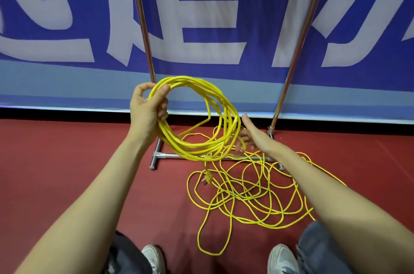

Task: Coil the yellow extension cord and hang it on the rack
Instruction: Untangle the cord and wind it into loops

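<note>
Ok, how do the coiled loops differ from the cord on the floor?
The coiled loops hang in neat turns, gripped by the left hand; the floor cord sprawls in a loose tangle. The coiled loops are raised; the floor cord lies on the red floor. Both are yellow cord.

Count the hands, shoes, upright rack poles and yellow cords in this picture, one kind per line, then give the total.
Hands: 2
Shoes: 2
Upright rack poles: 2
Yellow cords: 1
Total: 7
</note>
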`<state>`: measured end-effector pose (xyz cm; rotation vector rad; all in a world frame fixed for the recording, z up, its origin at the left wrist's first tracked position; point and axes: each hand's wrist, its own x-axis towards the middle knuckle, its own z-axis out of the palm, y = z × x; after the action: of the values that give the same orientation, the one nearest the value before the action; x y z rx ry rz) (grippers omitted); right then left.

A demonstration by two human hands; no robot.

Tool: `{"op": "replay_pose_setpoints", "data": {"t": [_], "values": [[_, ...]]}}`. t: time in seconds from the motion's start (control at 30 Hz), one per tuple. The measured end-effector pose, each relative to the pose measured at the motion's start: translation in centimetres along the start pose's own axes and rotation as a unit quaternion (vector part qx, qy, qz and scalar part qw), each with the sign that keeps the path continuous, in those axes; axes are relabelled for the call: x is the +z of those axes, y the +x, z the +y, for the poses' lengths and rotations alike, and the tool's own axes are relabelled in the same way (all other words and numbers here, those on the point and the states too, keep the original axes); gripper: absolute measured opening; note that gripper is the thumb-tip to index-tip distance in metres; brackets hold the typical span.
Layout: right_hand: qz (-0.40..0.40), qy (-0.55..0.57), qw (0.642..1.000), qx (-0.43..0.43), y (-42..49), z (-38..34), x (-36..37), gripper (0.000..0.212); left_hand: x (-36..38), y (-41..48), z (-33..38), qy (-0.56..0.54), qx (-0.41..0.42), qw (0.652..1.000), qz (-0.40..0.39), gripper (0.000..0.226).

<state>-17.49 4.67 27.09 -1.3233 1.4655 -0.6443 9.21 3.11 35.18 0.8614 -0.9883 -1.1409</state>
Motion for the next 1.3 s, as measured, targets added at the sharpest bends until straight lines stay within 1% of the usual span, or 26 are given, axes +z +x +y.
{"op": "replay_pose_setpoints", "data": {"t": [0.1, 0.13, 0.17, 0.2, 0.27, 0.33, 0.37, 0.4, 0.43, 0.5, 0.53, 0.57, 0.6, 0.63, 0.7, 0.77, 0.87, 0.9, 0.97, 1.03, 1.07, 1.1, 1.13, 1.17, 1.23, 1.3], "values": [[0.083, -0.154, 0.981, -0.081, -0.2, 0.3, -2.3, 0.043, 0.1, 0.0, -0.4, 0.002, 0.001, 0.999, 0.038, 0.026], [0.092, -0.164, 0.977, -0.097, -0.3, 0.7, -2.9, 0.034, 0.2, 0.0, -0.5, 0.001, -0.001, 0.999, 0.047, 0.026], [0.096, -0.132, 0.980, -0.109, -0.3, 0.9, -3.3, 0.029, 0.3, 0.0, -0.6, 0.000, -0.001, 0.999, 0.053, 0.026], [0.103, -0.072, 0.984, -0.123, -0.7, 0.7, -3.5, 0.027, 0.4, 0.1, -0.6, -0.001, -0.002, 0.998, 0.057, 0.026], [0.153, 0.022, 0.976, -0.152, -1.5, -0.5, -4.3, 0.023, 0.7, 0.1, -0.6, -0.008, -0.005, 0.998, 0.058, 0.025], [0.202, 0.054, 0.960, -0.186, -2.4, -2.2, -5.5, 0.019, 0.8, 0.2, -0.3, -0.034, -0.008, 0.998, 0.052, 0.023], [0.204, 0.054, 0.959, -0.191, -2.7, -2.6, -6.1, 0.017, 0.9, 0.3, -0.1, -0.052, -0.010, 0.998, 0.043, 0.022], [0.188, 0.035, 0.964, -0.184, -2.9, -2.5, -6.4, 0.016, 1.0, 0.3, 0.2, -0.070, -0.010, 0.997, 0.030, 0.020], [0.155, -0.015, 0.975, -0.158, -2.9, -2.0, -6.2, 0.016, 1.2, 0.2, 0.5, -0.090, -0.009, 0.996, 0.017, 0.017], [0.053, -0.146, 0.985, -0.076, -2.5, 0.2, -4.6, 0.016, 2.0, 0.0, 1.0, -0.129, -0.011, 0.992, -0.005, 0.014], [0.001, -0.181, 0.983, -0.042, -2.1, 1.4, -3.5, 0.013, 2.5, -0.2, 1.1, -0.145, -0.013, 0.989, -0.011, 0.014], [-0.036, -0.174, 0.984, -0.020, -1.8, 2.4, -2.4, 0.012, 2.9, -0.3, 1.1, -0.154, -0.014, 0.988, -0.014, 0.014], [-0.050, -0.146, 0.988, -0.016, -1.5, 3.0, -1.4, 0.015, 3.2, -0.4, 1.1, -0.159, -0.015, 0.987, -0.014, 0.016], [-0.042, -0.111, 0.993, -0.027, -1.2, 3.5, -0.9, 0.017, 3.5, -0.5, 1.1, -0.163, -0.018, 0.986, -0.011, 0.018], [-0.006, -0.024, 0.999, -0.041, -0.7, 3.8, -0.7, 0.014, 3.4, -0.4, 0.9, -0.171, -0.020, 0.985, 0.003, 0.019], [0.046, 0.047, 0.997, -0.028, -0.6, 3.7, -1.3, 0.007, 3.1, -0.1, 0.6, -0.166, -0.019, 0.986, 0.024, 0.020], [0.175, 0.065, 0.982, -0.025, -0.1, 3.4, -3.0, 0.010, 2.5, 0.3, 0.1, -0.109, -0.021, 0.992, 0.061, 0.029], [0.226, 0.088, 0.970, -0.034, 0.0, 3.1, -3.9, 0.012, 2.4, 0.4, -0.1, -0.080, -0.028, 0.994, 0.069, 0.031], [0.309, 0.193, 0.929, -0.064, -0.3, 2.0, -5.5, 0.014, 2.1, 0.5, -0.3, -0.012, -0.049, 0.997, 0.061, 0.034], [0.357, 0.302, 0.878, -0.103, -1.0, 0.4, -6.8, 0.019, 1.5, 0.6, -0.6, 0.063, -0.059, 0.996, 0.016, 0.034], [0.376, 0.333, 0.857, -0.118, -1.3, -0.2, -7.4, 0.021, 1.2, 0.5, -0.7, 0.098, -0.061, 0.993, -0.016, 0.033], [0.396, 0.336, 0.846, -0.123, -1.5, -0.4, -7.8, 0.022, 1.0, 0.5, -0.9, 0.127, -0.062, 0.989, -0.049, 0.033], [0.417, 0.315, 0.845, -0.117, -1.4, -0.1, -8.1, 0.023, 0.8, 0.4, -1.0, 0.144, -0.063, 0.985, -0.074, 0.034], [0.432, 0.271, 0.855, -0.098, -1.3, 0.6, -8.1, 0.022, 0.6, 0.3, -1.1, 0.148, -0.064, 0.983, -0.086, 0.033], [0.429, 0.140, 0.891, -0.049, -0.7, 2.3, -7.5, 0.021, 0.4, 0.4, -1.0, 0.116, -0.064, 0.989, -0.068, 0.029], [0.398, 0.007, 0.917, -0.022, -0.4, 3.3, -6.6, 0.031, 0.4, 0.6, -0.8, 0.071, -0.058, 0.996, -0.020, 0.025]]}}
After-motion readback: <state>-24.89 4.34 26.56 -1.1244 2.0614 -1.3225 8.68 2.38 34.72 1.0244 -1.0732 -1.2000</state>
